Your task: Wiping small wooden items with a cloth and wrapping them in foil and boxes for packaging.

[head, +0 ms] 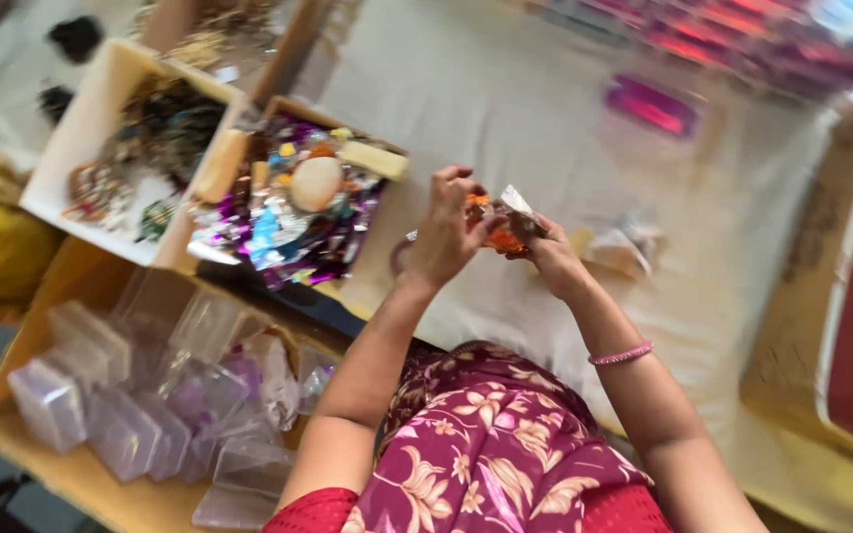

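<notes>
My left hand (pixel 443 234) and my right hand (pixel 552 259) meet over a cream cloth (pixel 545 118) and both grip a small clear packet with orange pieces inside (pixel 499 225). The left fingers pinch its left side; the right fingers hold its shiny right corner. A pink bangle (pixel 621 353) circles my right wrist. The picture is motion-blurred.
Left of my hands stands a cardboard box of shiny purple and silver wrapped items (pixel 293 202), with another box of dark trinkets (pixel 125 148) beyond it. A tray of small clear plastic boxes (pixel 130 395) lies at lower left. Pink boxes (pixel 649 104) sit farther on the cloth.
</notes>
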